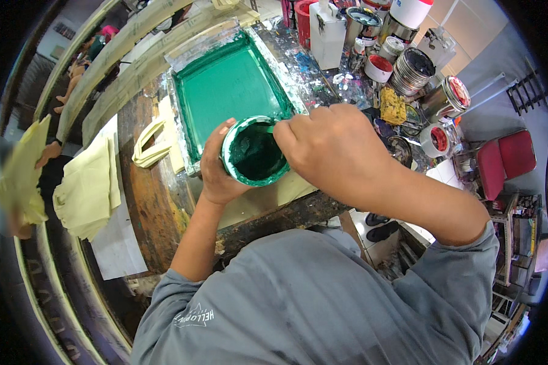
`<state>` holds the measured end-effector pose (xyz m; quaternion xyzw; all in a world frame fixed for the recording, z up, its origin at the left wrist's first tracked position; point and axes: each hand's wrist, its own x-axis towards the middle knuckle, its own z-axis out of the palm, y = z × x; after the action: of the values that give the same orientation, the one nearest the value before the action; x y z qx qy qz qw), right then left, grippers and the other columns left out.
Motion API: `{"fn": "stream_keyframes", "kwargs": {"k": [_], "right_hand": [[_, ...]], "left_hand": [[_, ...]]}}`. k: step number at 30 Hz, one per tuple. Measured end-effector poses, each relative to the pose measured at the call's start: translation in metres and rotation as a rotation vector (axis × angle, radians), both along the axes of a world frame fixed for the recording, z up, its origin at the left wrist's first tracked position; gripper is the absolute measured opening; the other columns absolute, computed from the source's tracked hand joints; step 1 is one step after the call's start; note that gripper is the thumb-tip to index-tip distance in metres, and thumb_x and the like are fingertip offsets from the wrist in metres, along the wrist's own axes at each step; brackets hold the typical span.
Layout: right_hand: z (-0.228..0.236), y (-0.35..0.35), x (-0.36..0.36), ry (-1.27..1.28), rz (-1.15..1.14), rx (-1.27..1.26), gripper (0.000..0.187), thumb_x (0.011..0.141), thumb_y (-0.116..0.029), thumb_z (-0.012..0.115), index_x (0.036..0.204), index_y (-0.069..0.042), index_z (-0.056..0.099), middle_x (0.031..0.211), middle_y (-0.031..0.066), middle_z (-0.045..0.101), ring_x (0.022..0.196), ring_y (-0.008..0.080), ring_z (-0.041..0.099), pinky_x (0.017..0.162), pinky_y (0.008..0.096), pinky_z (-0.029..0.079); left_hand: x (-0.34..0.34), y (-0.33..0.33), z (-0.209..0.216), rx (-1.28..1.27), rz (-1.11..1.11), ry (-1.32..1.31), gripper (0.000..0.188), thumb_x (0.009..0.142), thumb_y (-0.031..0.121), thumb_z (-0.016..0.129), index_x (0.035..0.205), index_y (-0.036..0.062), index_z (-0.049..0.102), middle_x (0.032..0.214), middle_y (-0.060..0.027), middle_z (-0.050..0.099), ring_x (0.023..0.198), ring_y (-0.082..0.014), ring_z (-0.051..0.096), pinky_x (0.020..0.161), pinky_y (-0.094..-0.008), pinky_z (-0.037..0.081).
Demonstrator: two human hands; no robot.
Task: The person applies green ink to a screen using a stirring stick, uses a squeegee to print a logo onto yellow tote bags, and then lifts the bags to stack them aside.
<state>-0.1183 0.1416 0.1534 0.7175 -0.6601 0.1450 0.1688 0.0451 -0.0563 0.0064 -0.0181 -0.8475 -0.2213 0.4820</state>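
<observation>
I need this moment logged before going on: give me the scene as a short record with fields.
Left hand: wrapped around the side of a round tub
Right hand: closed at the tub's rim on a green implement, mostly hidden
Tub contents: dark green paint; level unclear
Beyond tub: green-coated framed panel on a stained table
Upper right: cans and tubs, yellow sponge
Far left: another person's hand at pale yellow material

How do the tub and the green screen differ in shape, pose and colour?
The tub is round; the screen is rectangular and larger. The tub is gripped in the left hand, mouth facing the camera, while the screen lies flat on the table. The tub's inside looks dark green; the screen's surface looks brighter. Both carry green paint.
</observation>
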Motion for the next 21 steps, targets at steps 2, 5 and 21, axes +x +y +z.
{"fn": "stream_keyframes", "kwargs": {"k": [2,5,21], "right_hand": [[0.002,0.009,0.008,0.093,-0.035,0.1,0.012,0.082,-0.014,0.069,0.082,-0.008,0.058,0.07,0.0061,0.062,0.065,0.0259,0.068,0.059,0.0409,0.054],[-0.001,0.013,0.009,0.0,0.069,0.098,0.011,0.083,-0.013,0.068,0.083,-0.009,0.057,0.071,0.0055,0.062,0.065,0.0248,0.067,0.059,0.0399,0.053],[0.008,0.012,0.01,-0.067,0.1,-0.065,0.012,0.08,-0.015,0.069,0.088,-0.012,0.061,0.085,0.007,0.055,0.081,0.0253,0.061,0.062,0.0389,0.049]], "left_hand": [[0.001,-0.003,0.0,0.014,-0.02,-0.061,0.119,0.054,0.03,0.108,0.151,0.0075,0.044,0.142,-0.0243,0.063,0.125,-0.0415,0.067,0.106,-0.0487,0.056],[-0.004,-0.005,-0.002,-0.041,-0.063,-0.051,0.121,0.052,0.03,0.108,0.152,0.0075,0.044,0.141,-0.0237,0.064,0.126,-0.0409,0.067,0.105,-0.0479,0.057],[0.006,-0.014,-0.019,0.303,-0.131,-0.054,0.139,0.053,0.037,0.109,0.16,0.0092,0.025,0.153,-0.0215,0.049,0.139,-0.0374,0.057,0.117,-0.0513,0.048]]}}
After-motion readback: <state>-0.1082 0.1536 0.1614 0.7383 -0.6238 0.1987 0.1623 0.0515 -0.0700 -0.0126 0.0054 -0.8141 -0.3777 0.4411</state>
